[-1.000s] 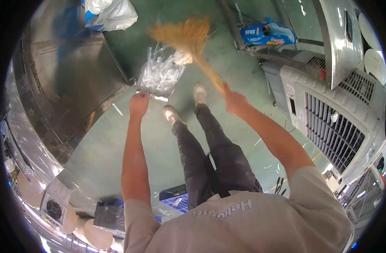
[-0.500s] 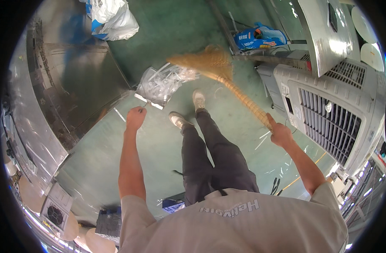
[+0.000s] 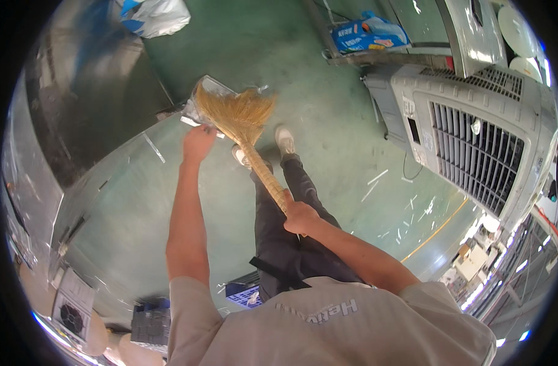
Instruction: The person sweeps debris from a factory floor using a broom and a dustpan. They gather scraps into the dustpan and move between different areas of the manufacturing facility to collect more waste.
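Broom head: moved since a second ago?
Yes. The broom head swung from the side of the grey cooler unit toward the clear plastic piece at the left hand.

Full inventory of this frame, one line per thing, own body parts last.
broom: 1, straw-yellow, bristles low over the floor ahead of the shoes, handle running back to the right hand
clear plastic bag: 1, transparent, on the floor behind the bristles, at the left hand
floor: 1, green, with scattered white scraps
air cooler: 1, grey-white, louvred, right side
blue package: 1, blue, top centre on a low rack
white sack: 1, white with blue, top left
metal cabinet: 1, grey steel, left
shoes: 2, white, centre
trousers: 1, dark
shirt: 1, beige, bottom
left hand: 1, touching the bag's edge
right hand: 1, closed on the broom handle
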Demonstrator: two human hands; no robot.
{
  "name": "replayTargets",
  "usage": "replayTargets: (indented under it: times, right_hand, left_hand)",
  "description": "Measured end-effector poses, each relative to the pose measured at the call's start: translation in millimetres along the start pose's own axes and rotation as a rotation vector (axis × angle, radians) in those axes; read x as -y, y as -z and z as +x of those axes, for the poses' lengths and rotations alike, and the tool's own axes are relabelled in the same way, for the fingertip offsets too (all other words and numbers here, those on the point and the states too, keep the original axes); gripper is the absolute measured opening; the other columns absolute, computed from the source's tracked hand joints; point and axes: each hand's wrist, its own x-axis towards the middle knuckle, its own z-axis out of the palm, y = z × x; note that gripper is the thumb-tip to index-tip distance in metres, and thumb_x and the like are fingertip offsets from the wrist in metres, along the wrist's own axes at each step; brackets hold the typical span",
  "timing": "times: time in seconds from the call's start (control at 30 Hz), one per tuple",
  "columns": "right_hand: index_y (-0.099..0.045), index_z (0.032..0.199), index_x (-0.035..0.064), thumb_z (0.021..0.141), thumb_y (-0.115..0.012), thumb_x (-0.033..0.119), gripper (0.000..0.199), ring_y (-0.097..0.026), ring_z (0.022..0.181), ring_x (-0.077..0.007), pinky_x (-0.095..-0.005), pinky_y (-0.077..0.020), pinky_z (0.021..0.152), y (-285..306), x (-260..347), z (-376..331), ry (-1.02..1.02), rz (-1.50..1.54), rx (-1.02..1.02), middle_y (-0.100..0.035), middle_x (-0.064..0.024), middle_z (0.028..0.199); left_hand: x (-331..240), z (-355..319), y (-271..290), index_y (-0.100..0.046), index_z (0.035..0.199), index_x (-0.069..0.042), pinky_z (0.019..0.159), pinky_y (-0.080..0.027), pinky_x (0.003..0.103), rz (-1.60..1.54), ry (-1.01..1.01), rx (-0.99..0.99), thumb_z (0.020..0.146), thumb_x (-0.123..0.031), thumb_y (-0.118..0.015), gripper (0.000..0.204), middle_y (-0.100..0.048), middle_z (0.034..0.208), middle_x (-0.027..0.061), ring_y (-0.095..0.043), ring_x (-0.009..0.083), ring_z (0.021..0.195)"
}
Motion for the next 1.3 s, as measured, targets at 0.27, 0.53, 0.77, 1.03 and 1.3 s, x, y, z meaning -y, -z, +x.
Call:
replayTargets:
  times: [0.27, 0.53, 0.77, 1.03, 1.3]
  right_hand:
    - [-0.007, 0.146, 0.0034, 0.072, -0.058, 0.013, 0.09, -0.064, 0.091, -0.0343, -0.042, -0.051, 0.079, 23.5, -23.1, -48.1, -0.011, -0.416, -0.084, -0.063, -0.0215, 0.099]
    - [-0.014, 0.144, 0.0035, 0.071, -0.061, 0.013, 0.088, -0.064, 0.085, -0.0329, -0.042, -0.0508, 0.073, 30.1, -16.1, -129.1, 0.163, -0.83, -0.075, -0.065, -0.0201, 0.092]
    - [-0.023, 0.142, 0.0022, 0.069, -0.058, 0.01, 0.081, -0.064, 0.081, -0.0339, -0.0419, -0.0503, 0.068, -49.2, 49.7, -162.0, 0.419, -1.293, -0.053, -0.065, -0.0192, 0.089]
    - [-0.019, 0.144, 0.0041, 0.072, -0.057, 0.01, 0.082, -0.065, 0.087, -0.0311, -0.0398, -0.0522, 0.074, -234.3, 190.9, -192.4, 0.472, -1.765, -0.019, -0.066, -0.0183, 0.096]
    - [-0.021, 0.145, 0.0108, 0.066, -0.06, 0.016, 0.089, -0.063, 0.091, -0.0358, -0.0421, -0.0505, 0.08, -407.3, 360.4, -181.6, 0.495, -1.967, 0.004, -0.064, -0.0218, 0.098]
  left_hand:
    - [24.9, -156.2, -19.3, -0.064, 0.085, -0.001, 0.063, -0.046, 0.043, -0.378, 0.118, -0.149, 0.081, -0.031, -0.06, 0.031, -0.06, 0.075, 0.0235, -0.059, 0.0385, 0.07]
    - [21.6, -341.9, -61.8, -0.061, 0.08, 0.001, 0.054, -0.041, 0.036, -0.691, 0.396, -0.413, 0.086, -0.027, -0.059, 0.029, -0.052, 0.058, 0.0154, -0.048, 0.0189, 0.054]
    - [63.3, -496.1, -86.4, -0.062, 0.097, 0.006, 0.056, -0.044, 0.035, -0.954, 0.766, -0.795, 0.089, -0.032, -0.054, 0.04, -0.052, 0.055, 0.0163, -0.05, 0.0161, 0.055]
    - [174.6, -651.6, -69.9, -0.062, 0.099, 0.003, 0.067, -0.046, 0.044, -0.97, 0.983, -0.988, 0.089, -0.035, -0.052, 0.041, -0.06, 0.074, 0.0265, -0.06, 0.0416, 0.072]
    - [357.0, -741.2, -13.8, -0.061, 0.088, 0.002, 0.071, -0.047, 0.048, -1.058, 1.077, -1.106, 0.088, -0.037, -0.05, 0.04, -0.063, 0.079, 0.0234, -0.061, 0.0403, 0.079]
